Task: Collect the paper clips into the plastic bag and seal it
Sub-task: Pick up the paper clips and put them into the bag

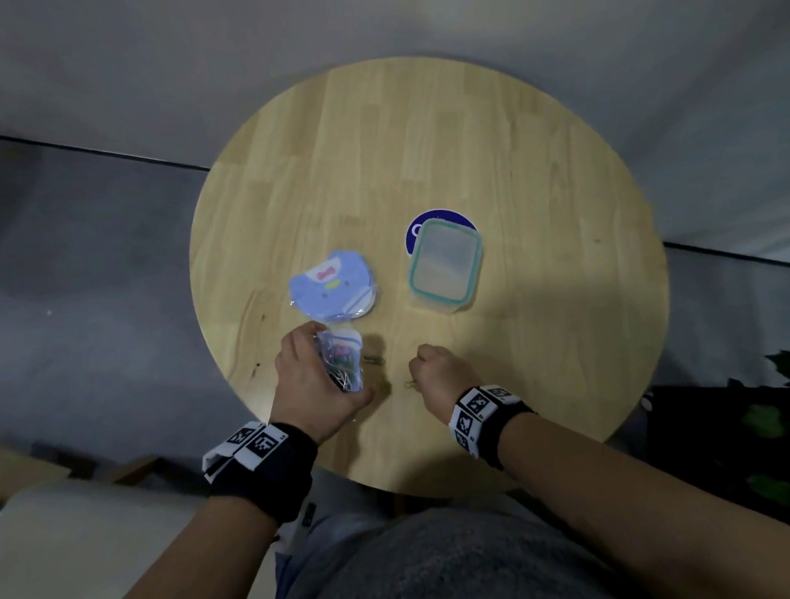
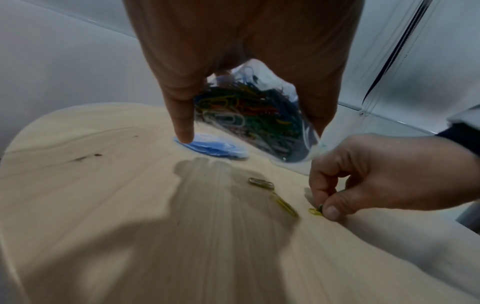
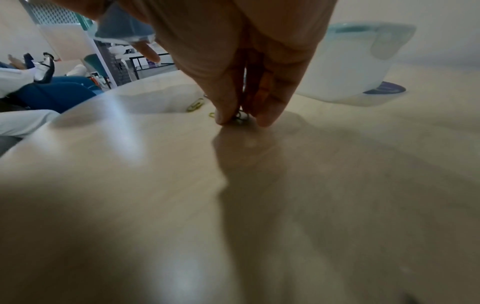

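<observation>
My left hand (image 1: pixel 317 385) grips a clear plastic bag (image 1: pixel 341 359) packed with coloured paper clips (image 2: pixel 249 111), holding it just above the round wooden table (image 1: pixel 546 337). My right hand (image 1: pixel 438 372) is down on the table to the right of it, thumb and fingertips (image 3: pixel 228 115) pinching a yellow-green paper clip (image 2: pixel 315 211) against the wood. Two more loose clips lie between the hands: one (image 2: pixel 261 183) nearer the bag, one (image 2: pixel 284 204) closer to my right hand. In the right wrist view a loose clip (image 3: pixel 195 105) lies left of the fingers.
A blue cartoon-faced packet (image 1: pixel 333 286) lies just beyond the bag. A lidded plastic container with a teal rim (image 1: pixel 446 264) stands on a dark blue round coaster (image 1: pixel 415 234) to the right. The near table edge runs close below my wrists.
</observation>
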Motion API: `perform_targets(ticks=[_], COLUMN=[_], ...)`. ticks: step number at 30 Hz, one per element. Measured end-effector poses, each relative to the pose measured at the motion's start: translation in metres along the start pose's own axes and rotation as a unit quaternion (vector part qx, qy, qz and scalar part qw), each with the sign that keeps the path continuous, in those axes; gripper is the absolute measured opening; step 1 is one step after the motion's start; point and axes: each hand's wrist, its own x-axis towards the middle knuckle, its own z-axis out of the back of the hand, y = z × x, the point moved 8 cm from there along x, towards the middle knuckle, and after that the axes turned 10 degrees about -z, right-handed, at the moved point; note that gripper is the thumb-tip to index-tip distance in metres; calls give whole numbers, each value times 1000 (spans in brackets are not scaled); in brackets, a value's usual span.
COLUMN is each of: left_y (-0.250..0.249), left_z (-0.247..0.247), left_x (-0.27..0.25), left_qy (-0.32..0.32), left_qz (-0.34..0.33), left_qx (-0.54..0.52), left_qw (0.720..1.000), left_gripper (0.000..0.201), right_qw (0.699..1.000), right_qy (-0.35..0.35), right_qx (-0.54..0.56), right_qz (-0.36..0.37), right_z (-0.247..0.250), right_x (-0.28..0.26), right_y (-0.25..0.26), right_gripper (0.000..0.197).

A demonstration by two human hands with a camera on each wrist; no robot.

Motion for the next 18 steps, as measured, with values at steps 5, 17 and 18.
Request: perform_targets(ticks=[5, 17, 18], left_y=[3, 12, 14], left_z=[-3, 10, 12], left_x=[-1, -2, -1], left_qy=[0, 1, 4], left_qz=[-5, -22, -24], left_qx=[-4, -8, -7], left_qw=[1000, 1000, 1000], left_gripper=[93, 87, 87], right_qw=[998, 994, 991], right_qy=[38, 32, 24], right_qx=[-13, 85, 114], right_qz=[-40, -68, -73], right_z=[-7, 7, 9], right_x=[0, 10, 13], right_y=[-1, 13, 16], right_gripper=[29, 14, 17])
